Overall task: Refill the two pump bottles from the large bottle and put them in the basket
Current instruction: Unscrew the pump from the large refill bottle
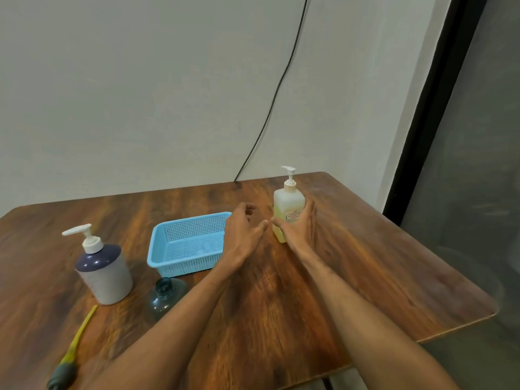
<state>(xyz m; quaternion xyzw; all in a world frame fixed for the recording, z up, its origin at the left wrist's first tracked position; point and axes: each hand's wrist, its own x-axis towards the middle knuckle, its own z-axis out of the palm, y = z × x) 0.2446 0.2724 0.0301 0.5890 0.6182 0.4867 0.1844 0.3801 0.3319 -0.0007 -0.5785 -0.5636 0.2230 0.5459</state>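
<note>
A clear pump bottle (pixel 287 204) of yellowish liquid stands upright at the far right of the wooden table. My right hand (pixel 299 228) wraps its lower front. Just left of that bottle, my left hand (pixel 243 230) hovers with fingers apart, holding nothing, over the right end of the empty blue mesh basket (pixel 185 244). At the left stands a grey pump bottle (pixel 104 273) with a dark top and white pump. In front of the basket is a dark translucent bottle (pixel 164 295) with its neck uncovered, partly hidden by my left forearm. A detached pump (pixel 71 350) with a yellow tube lies at the near left.
The table's (pixel 365 263) right edge and rounded corner lie close to the yellowish bottle. A black cable (pixel 277 91) hangs down the wall behind the table. A dark door frame (pixel 427 122) stands at the right.
</note>
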